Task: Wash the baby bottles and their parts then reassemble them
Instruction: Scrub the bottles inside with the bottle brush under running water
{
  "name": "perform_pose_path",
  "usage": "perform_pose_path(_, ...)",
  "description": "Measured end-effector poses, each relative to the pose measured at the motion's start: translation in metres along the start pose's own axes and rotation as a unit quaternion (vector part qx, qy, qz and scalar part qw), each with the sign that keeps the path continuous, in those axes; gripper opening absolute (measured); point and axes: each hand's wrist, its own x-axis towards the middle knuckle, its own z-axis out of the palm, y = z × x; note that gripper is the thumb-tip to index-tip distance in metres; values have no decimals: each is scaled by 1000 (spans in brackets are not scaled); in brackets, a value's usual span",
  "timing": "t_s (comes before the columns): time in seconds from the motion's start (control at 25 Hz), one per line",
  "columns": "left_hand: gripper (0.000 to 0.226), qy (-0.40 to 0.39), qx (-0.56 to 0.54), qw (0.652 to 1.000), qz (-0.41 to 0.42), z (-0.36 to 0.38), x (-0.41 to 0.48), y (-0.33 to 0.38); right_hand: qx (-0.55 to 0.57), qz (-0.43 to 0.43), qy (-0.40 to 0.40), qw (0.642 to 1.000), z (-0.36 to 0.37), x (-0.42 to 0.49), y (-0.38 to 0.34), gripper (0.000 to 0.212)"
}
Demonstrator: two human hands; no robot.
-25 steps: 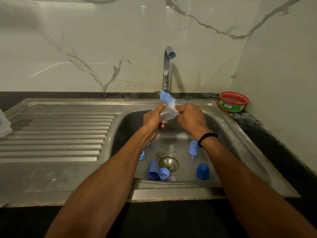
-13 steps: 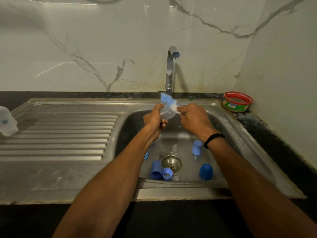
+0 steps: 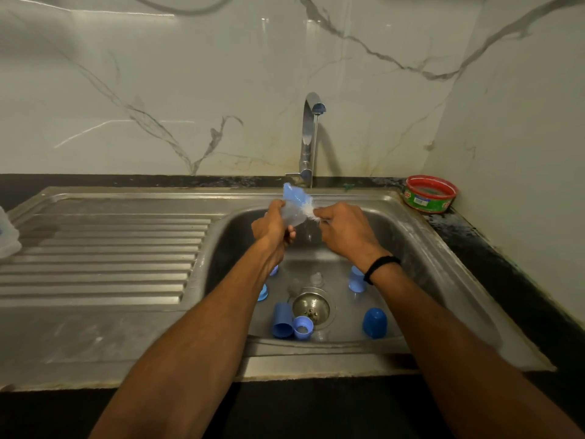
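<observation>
Over the sink basin (image 3: 421,248), my left hand (image 3: 272,228) grips a clear baby bottle (image 3: 294,217), tilted with its base toward the tap. A brush (image 3: 292,195) with blue and white bristles sticks inside the bottle. My right hand (image 3: 345,229) pinches the brush's end at the bottle's mouth. On the basin floor lie a dark blue cap (image 3: 374,323), a blue tube-shaped part (image 3: 281,320), a blue ring (image 3: 303,327), a pale blue cap (image 3: 356,278) and clear teats (image 3: 316,278).
A chrome tap (image 3: 311,137) runs a thin stream just behind the hands. A red and green tub (image 3: 430,193) sits on the counter at the back right. Another clear bottle (image 3: 8,236) stands at the left edge of the ribbed drainboard (image 3: 101,248). A drain (image 3: 311,307) lies mid-basin.
Both hands keep hold of the bottle and brush in the same spot under the tap. The brush has shifted slightly inside the bottle. My view has drifted a little.
</observation>
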Motion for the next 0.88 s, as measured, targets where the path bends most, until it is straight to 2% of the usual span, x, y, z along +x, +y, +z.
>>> perform_pose_path(0.2,32,-4,1,1000,1,-1,0,3,9,9,-3,1000,1,0,2,36)
perform_pose_path(0.36,40,-102,34,994,-32,5,-8,-2,-8,33,20,999,-4,3,9,35)
perform_pose_path(0.48,38,-134,39,988,-60,3,-9,-2,-27,44,-8,999,-3,2,11,35)
perform_pose_path(0.72,27,-125,34,990,50,2,-5,0,4,39,9,999,2,4,9,36)
perform_pose_path(0.88,28,-169,31,984,50,3,-5,2,-4,57,16,998,-1,4,11,34)
